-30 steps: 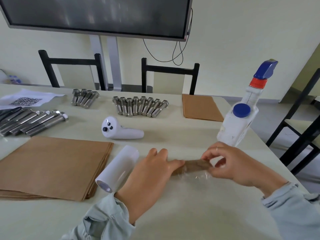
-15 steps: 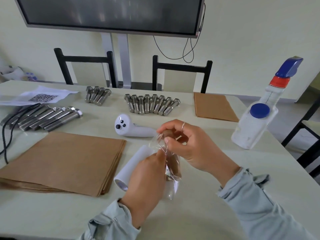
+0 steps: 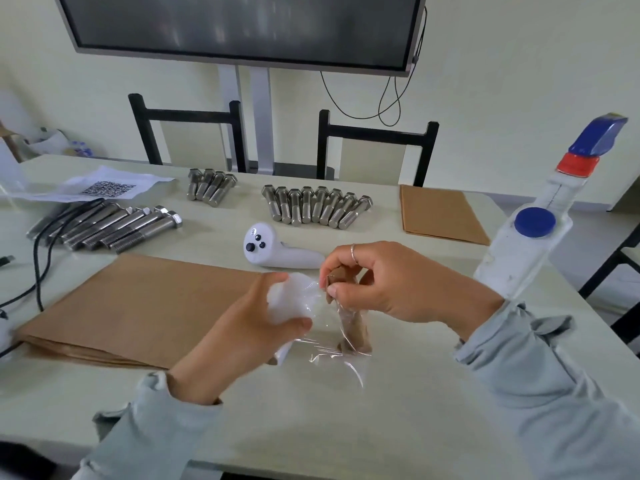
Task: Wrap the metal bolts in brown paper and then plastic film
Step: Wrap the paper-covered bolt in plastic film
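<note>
My right hand [image 3: 388, 282] pinches the top of a bolt wrapped in brown paper [image 3: 353, 332], which stands upright on the table. Clear plastic film [image 3: 323, 327] stretches from it to the white film roll [image 3: 289, 299], which my left hand [image 3: 252, 327] grips. A stack of brown paper sheets [image 3: 131, 306] lies to the left. Bare metal bolts lie in three groups: long ones [image 3: 114, 225] at far left, a short row [image 3: 211, 183] behind, and a longer row [image 3: 315, 206] in the middle.
A white handheld controller [image 3: 277, 249] lies just behind my hands. A spray bottle [image 3: 533, 237] stands at the right, a smaller brown paper stack [image 3: 440, 213] behind it. Black cables [image 3: 38, 265] and a QR-code sheet [image 3: 104, 187] lie at left. Two chairs stand beyond the table.
The wrapped bolt went from lying flat to standing upright. My left hand moved off the bolt and took hold of the film roll, pulling film out to the left.
</note>
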`<state>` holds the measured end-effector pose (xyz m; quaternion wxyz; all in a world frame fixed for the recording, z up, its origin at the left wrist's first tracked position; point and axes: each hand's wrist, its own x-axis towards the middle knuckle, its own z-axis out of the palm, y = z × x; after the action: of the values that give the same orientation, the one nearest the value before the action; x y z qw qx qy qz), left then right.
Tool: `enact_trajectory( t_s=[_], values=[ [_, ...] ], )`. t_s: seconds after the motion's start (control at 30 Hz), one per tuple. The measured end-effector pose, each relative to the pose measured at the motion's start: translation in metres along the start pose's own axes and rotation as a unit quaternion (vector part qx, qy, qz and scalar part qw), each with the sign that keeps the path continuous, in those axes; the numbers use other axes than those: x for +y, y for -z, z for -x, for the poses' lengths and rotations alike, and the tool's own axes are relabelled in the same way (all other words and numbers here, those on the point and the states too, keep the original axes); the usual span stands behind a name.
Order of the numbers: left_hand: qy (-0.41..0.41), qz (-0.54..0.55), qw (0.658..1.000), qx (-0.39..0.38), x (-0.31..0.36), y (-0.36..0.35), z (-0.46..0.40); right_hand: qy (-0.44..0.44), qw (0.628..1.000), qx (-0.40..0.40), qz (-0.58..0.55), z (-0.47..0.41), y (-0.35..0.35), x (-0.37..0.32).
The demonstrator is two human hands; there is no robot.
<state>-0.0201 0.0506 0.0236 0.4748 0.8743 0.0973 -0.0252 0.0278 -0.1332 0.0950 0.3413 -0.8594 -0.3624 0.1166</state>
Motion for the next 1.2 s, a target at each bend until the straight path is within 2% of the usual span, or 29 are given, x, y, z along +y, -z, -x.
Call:
enact_trajectory(
  t_s=[0.1, 0.23, 0.3, 0.4, 0.53, 0.63, 0.67, 0.8, 0.97, 1.1, 1.2],
  values=[
    [0.046, 0.147, 0.988, -0.026, -0.002, 0.000, -0.003, -0.013, 0.997, -0.050, 0.050, -0.007, 0.005, -0.009],
    [0.045, 0.179, 0.980, -0.070, 0.000, 0.006, -0.002, -0.028, 0.994, -0.080, 0.067, -0.010, 0.008, -0.014],
    [0.066, 0.200, 0.971, -0.116, 0.004, 0.009, -0.002, -0.032, 0.994, -0.079, 0.070, -0.009, 0.009, -0.013],
    [0.104, 0.255, 0.943, -0.185, 0.004, 0.011, -0.004, -0.033, 0.995, -0.077, 0.058, -0.007, 0.010, -0.011],
    [0.129, 0.340, 0.902, -0.231, 0.006, 0.013, -0.006, -0.031, 0.996, -0.076, 0.035, -0.002, 0.012, -0.009],
    [0.177, 0.439, 0.850, -0.231, 0.002, 0.019, -0.010, -0.029, 0.996, -0.076, 0.031, -0.001, 0.012, -0.008],
    [0.179, 0.450, 0.844, -0.230, 0.000, 0.022, -0.012, -0.029, 0.996, -0.076, 0.030, -0.001, 0.012, -0.008],
    [0.179, 0.442, 0.850, -0.225, -0.007, 0.035, -0.009, -0.028, 0.995, -0.084, 0.038, -0.003, 0.012, -0.010],
    [0.195, 0.472, 0.836, -0.199, -0.015, 0.047, -0.007, -0.031, 0.991, -0.111, 0.073, -0.012, 0.008, -0.017],
    [0.208, 0.495, 0.816, -0.214, -0.016, 0.056, -0.003, -0.034, 0.984, -0.133, 0.115, -0.024, -0.002, -0.025],
    [0.195, 0.481, 0.836, -0.180, -0.021, 0.067, -0.002, -0.023, 0.977, -0.149, 0.148, -0.036, -0.015, -0.030]
  ],
)
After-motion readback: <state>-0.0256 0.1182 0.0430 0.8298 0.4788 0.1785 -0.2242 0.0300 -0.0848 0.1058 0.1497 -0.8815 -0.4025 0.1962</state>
